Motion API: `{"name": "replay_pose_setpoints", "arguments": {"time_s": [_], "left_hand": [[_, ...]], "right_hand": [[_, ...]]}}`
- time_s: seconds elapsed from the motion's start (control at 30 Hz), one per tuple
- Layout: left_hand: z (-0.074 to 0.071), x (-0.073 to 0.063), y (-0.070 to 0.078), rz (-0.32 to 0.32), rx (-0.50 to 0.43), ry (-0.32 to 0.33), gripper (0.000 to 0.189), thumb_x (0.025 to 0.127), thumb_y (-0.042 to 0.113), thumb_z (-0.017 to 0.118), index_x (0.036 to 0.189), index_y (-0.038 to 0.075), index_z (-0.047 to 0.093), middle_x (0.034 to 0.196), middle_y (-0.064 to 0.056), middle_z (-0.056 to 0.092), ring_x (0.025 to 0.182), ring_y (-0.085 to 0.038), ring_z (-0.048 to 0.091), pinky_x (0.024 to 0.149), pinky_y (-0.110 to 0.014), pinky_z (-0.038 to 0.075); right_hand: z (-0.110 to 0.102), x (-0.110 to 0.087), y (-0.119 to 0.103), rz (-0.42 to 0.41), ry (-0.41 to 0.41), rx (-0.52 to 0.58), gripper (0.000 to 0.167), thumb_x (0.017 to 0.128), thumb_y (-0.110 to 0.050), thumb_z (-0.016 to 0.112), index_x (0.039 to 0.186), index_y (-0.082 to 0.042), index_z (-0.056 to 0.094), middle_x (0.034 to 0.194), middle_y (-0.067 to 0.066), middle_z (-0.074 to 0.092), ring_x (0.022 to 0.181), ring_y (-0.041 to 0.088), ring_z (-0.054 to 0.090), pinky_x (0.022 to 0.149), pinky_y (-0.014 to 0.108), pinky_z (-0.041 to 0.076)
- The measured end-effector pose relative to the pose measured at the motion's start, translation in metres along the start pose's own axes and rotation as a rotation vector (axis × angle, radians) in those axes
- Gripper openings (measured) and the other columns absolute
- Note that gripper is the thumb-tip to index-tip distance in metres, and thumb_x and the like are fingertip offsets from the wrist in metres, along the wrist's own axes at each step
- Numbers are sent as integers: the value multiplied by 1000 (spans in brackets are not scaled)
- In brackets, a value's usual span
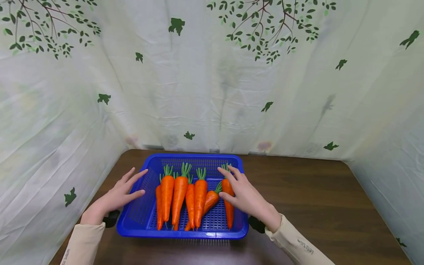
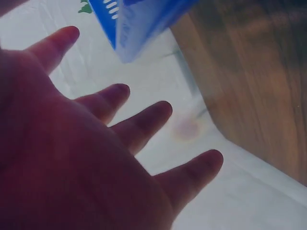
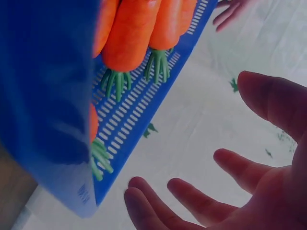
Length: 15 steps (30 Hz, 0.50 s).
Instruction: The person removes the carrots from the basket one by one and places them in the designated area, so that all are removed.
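Note:
A blue plastic basket (image 1: 182, 234) stands on the table with several orange carrots (image 1: 168, 198) in it, their green stem ends toward the back. One carrot (image 1: 211, 200) lies slanted, partly under another; a separate carrot (image 1: 229, 217) lies near the right wall. My left hand (image 1: 114, 198) hovers by the basket's left side, fingers spread and nothing held. In the left wrist view, a basket corner (image 2: 144, 28) appears beyond the fingers. Over the right side, my right hand (image 1: 245, 195) partly covers the rightmost carrot in the head view. The right wrist view shows those fingers (image 3: 235, 170) apart from the carrots.
The brown wooden table (image 1: 304, 206) extends to the right of the basket. A pale curtain (image 1: 212, 92) with printed leaves and branches surrounds the table's back and sides. Dark bands (image 1: 256, 223) circle both wrists below beige sleeves (image 1: 294, 239).

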State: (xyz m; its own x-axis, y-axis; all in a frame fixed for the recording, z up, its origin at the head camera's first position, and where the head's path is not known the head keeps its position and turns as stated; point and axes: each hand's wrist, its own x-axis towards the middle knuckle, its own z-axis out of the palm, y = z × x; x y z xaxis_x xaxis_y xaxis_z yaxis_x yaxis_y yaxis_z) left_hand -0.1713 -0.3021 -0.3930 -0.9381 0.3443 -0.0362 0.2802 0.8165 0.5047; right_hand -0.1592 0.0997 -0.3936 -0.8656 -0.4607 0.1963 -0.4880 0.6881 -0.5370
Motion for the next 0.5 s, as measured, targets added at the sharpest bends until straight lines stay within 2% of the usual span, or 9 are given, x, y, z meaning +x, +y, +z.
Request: {"name": "replay_pose_setpoints", "arguments": {"time_s": [0.3,0.43,0.5], "left_hand": [[2,10,-16,66,-136,-48,71,91,25,62,150,6,26,149,-36,10,132,-57,10,95,-73,17],[4,12,-22,55,-200,-78,73,91,24,62,151,5,24,149,-35,11,133,-57,7,97,-72,13],[6,12,-25,54,-240,-95,74,92,23,62,151,4,22,149,-35,13,133,-56,9,98,-71,15]], "right_hand": [[-8,7,-2,49,-165,125,69,91,-28,64,150,-17,31,149,23,24,131,47,31,99,56,34],[-9,9,-1,77,-206,144,68,92,-31,63,150,-15,31,149,24,24,131,47,29,99,58,33],[-8,10,-1,93,-221,149,68,92,-31,63,150,-15,31,149,25,24,131,47,29,99,59,32]]}}
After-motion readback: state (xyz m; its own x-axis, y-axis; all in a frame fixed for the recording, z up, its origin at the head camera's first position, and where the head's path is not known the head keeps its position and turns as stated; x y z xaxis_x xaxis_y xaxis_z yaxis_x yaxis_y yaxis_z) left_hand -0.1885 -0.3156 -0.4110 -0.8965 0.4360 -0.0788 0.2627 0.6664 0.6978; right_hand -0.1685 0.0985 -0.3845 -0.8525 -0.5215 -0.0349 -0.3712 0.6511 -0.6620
